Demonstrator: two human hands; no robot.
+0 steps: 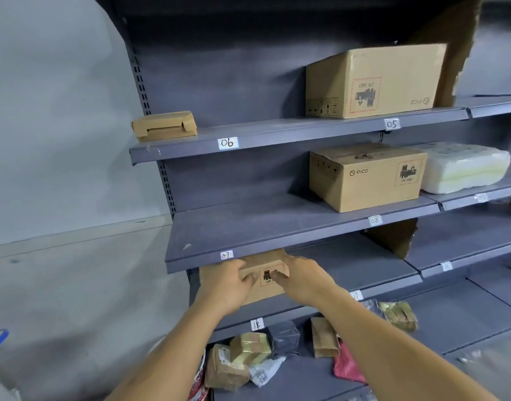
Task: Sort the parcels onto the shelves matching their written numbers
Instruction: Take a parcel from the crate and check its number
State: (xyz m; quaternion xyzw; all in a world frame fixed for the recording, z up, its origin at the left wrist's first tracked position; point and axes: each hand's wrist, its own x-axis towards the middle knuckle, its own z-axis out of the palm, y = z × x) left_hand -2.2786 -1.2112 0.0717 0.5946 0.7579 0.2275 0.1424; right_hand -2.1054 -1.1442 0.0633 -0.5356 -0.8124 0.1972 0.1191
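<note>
While the cardboard parcel (264,290) is held by both hands at the left end of the lower shelf (349,267), just under the lip that bears the 07 label (226,255), the step in hand is judged to be its seating in that bay.

It would best be pushed straight back with even pressure from both sides, so that it is not skewed against the upright. It should also be held low, so that neither its top nor the knuckles are caught on the overhanging lip. Before release, the number written on the parcel ought to be checked against the 18 label (256,324) on this shelf's front edge. That number cannot be read, since much of the face is covered.

The left hand (228,285) is wrapped over the parcel's left front, with fingers curled onto the face in a grip. The right hand (302,280) is laid on the right front with fingers stretched against the face, pressing rather than clasping.

The parcel is seen as a plain brown carton, low and oblong. A red dashed frame encloses a black pictogram and the letters UN, partly hidden by fingertips. It is judged rigid and easily managed.
</note>
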